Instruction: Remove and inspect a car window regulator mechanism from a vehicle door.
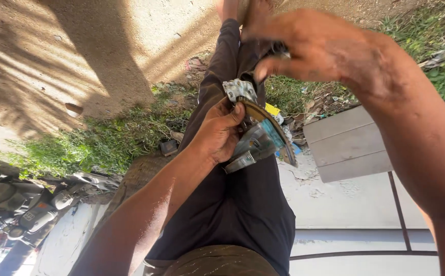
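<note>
Partly hidden, left hand (217,134) grips brake shoe (263,137); right hand (314,51) pinches something unclear.

Sunlit dirt ground (105,46) is stretching ahead of me, a strip of grass (105,143) is running across it, grey wooden boards (345,143) are lying near a litter pile (304,117), and parked scooters (33,204) are standing aside.
</note>
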